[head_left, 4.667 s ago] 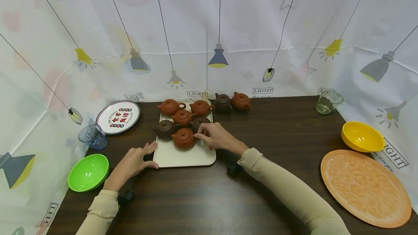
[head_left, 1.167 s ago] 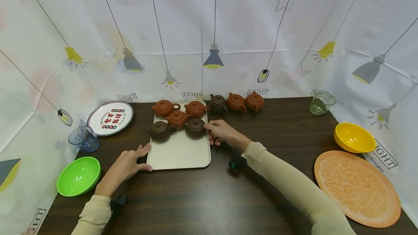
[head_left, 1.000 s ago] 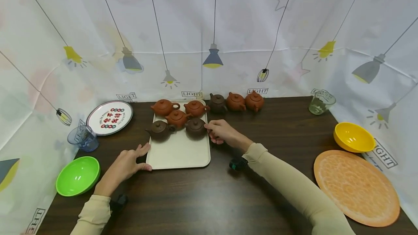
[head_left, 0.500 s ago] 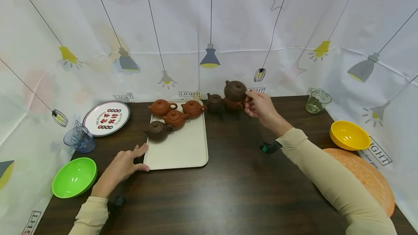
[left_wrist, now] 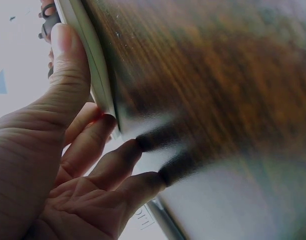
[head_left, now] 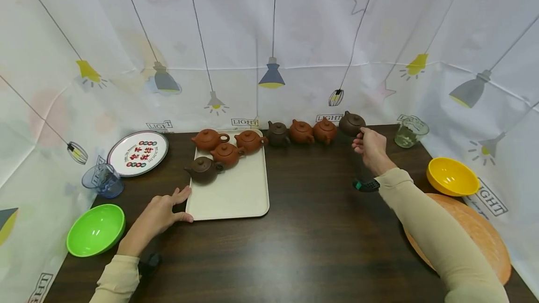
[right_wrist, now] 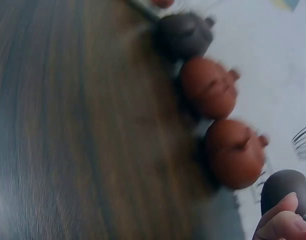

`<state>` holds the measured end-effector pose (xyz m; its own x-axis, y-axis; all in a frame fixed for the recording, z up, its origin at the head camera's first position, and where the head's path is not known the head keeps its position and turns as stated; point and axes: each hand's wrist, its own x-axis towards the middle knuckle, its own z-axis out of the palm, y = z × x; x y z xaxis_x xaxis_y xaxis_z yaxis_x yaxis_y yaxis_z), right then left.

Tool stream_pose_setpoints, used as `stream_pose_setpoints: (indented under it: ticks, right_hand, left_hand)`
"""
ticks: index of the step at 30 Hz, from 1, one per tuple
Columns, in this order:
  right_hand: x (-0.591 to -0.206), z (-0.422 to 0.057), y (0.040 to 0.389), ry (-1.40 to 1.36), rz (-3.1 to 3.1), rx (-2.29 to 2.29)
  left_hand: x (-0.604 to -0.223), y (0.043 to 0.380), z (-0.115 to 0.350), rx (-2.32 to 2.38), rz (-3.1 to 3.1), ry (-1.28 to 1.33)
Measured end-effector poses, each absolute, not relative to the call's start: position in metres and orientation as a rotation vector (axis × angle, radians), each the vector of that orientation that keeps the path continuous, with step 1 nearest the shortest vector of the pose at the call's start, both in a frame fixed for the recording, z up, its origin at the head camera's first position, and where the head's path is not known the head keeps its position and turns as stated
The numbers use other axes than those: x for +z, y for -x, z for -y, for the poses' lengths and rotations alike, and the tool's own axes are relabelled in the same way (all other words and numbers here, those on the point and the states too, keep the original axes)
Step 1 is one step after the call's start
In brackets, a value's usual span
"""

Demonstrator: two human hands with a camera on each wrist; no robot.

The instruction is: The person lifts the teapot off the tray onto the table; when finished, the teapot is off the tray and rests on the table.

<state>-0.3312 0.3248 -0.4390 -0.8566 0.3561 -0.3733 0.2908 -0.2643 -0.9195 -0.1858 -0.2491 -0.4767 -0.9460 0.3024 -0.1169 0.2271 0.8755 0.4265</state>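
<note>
Near the back of the table, the right hand has a pinching grip on a dark teapot, on the tray a second ago, now right of three lined-up teapots. Four teapots remain there; the left hand, fingers extended, touches the tray's edge.

Your left hand fills the lower left, palm side showing. Your thumb points up against the edge of a pale tray; another fingertip meets that edge lower down. Two more fingers extend over a glossy brown wood table, dark streaks at their tips. Upper left, a small dark looped shape shows before a white backdrop.
</note>
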Motion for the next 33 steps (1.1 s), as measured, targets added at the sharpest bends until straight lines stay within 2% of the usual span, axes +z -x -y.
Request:
stream_pose_setpoints:
  ticks: [17,33]
  right_hand:
    - [-0.475,-0.329,0.344,0.964,2.099,2.09]
    - [-0.474,-0.327,0.344,0.963,2.109,2.067]
  left_hand:
    - [-0.478,0.185,0.248,0.643,-2.872,-0.398]
    - [-0.479,0.187,0.25,0.645,-2.865,-0.383]
